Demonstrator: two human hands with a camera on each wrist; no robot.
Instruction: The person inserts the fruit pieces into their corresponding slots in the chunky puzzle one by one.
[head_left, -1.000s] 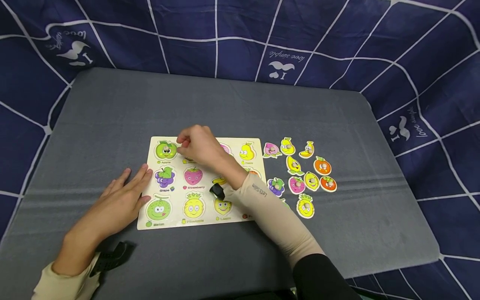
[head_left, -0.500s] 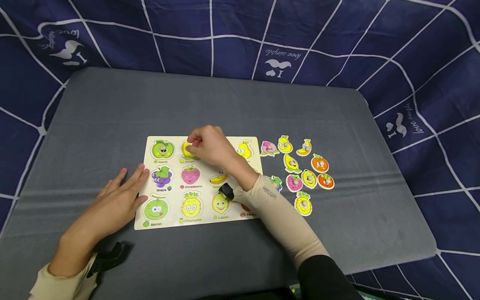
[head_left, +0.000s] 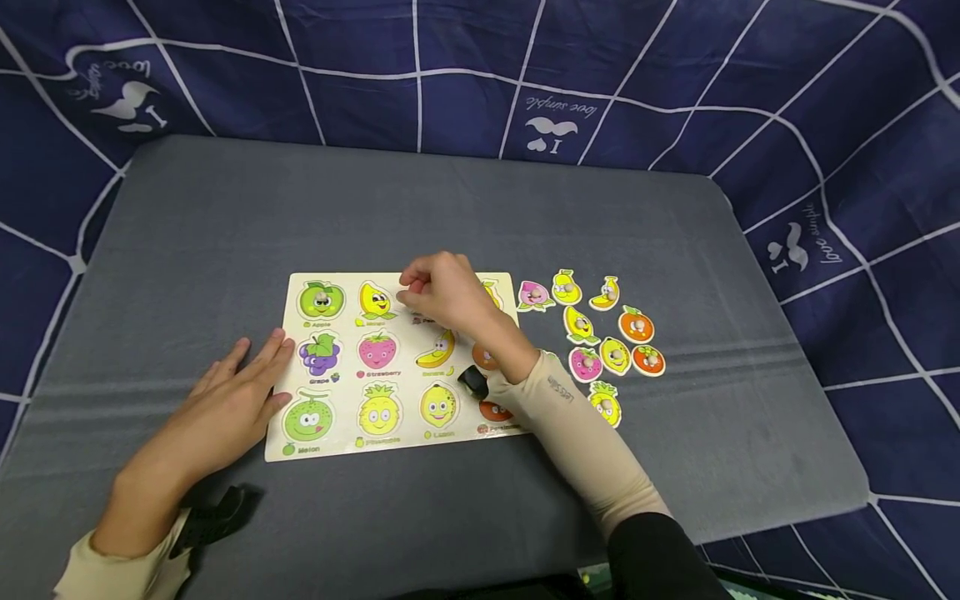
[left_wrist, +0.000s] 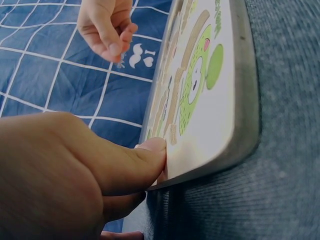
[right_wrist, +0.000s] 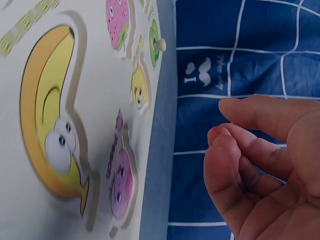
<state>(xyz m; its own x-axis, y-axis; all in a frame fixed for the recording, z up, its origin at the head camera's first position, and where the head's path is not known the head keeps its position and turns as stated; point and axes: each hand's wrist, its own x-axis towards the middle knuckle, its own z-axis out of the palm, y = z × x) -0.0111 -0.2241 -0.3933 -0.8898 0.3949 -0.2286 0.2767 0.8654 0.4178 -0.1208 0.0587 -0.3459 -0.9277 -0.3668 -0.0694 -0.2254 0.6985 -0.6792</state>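
Now my right hand (head_left: 447,290), moved right from apple (head_left: 321,302), hangs near peach slot (right_wrist: 121,187), grip empty, thumb parted; apple sits in board (head_left: 408,410), seemingly done, other pieces (head_left: 615,356) loose on desk (head_left: 450,208). Left hand (head_left: 231,404), fingers straight, touches board.

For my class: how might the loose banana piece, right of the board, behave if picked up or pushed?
The loose banana piece looks like a flat, clean-cut panel, so it is probably stiff, not floppy. Its small knob should make it easy to pinch. Lying flat on the grey table, it would likely slide rather than roll.
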